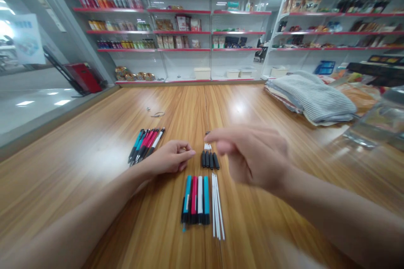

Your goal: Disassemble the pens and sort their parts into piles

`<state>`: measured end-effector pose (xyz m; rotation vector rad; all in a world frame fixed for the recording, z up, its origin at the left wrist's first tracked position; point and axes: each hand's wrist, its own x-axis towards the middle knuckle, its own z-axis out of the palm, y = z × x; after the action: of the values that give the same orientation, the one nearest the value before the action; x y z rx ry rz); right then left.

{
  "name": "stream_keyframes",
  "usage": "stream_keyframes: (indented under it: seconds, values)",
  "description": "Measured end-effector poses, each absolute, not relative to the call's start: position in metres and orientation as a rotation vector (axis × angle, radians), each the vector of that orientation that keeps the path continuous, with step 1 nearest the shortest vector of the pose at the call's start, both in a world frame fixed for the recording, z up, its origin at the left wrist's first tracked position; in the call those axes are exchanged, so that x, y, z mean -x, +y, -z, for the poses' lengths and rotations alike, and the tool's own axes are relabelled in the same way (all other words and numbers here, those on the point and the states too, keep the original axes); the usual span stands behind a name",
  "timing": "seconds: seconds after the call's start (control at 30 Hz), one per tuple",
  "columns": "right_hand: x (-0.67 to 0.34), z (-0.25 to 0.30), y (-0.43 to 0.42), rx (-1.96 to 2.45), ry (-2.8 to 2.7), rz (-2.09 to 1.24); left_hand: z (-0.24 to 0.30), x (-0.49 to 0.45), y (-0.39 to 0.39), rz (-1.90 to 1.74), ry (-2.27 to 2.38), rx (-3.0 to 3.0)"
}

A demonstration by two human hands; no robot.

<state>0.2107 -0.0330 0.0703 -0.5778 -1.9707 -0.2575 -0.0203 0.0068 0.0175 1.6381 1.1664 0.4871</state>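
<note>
Head view: four black pen grips [207, 160] lie between the two hands, with small white pen pieces [207, 146] just beyond them, near the right index fingertip. The right hand [249, 155], blurred, hovers with index finger extended; whether it pinches anything, I cannot tell. The left hand [176, 155] rests curled, thumb against fingers, its contents hidden. Nearer the wearer than both hands lie blue, pink and white pen barrels [194, 195], with slim white refills [216, 206] to their right. Assembled pens [145, 145] lie left of the left hand on the wooden tabletop [252, 227]. Well beyond the right hand sits a folded striped cloth [315, 92].
</note>
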Motion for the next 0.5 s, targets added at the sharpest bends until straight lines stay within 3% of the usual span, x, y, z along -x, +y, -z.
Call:
stream_keyframes:
  seconds: [0.2,0.3,0.37,0.5]
  values:
    - [-0.247,-0.001,0.067,0.900,-2.012,0.045,-0.024,0.025,0.017,-0.429,1.358,-1.890]
    - [-0.254,0.010,0.072,1.000,-1.945,-0.022,-0.030,0.042,0.025,-0.473,2.009,-2.216]
    - [-0.250,0.009,0.065,0.976,-2.014,-0.078,-0.032,0.053,0.028,-0.315,2.363,-2.237]
    - [-0.238,0.005,0.052,0.933,-2.101,-0.116,-0.025,0.059,0.028,-0.029,2.418,-2.269]
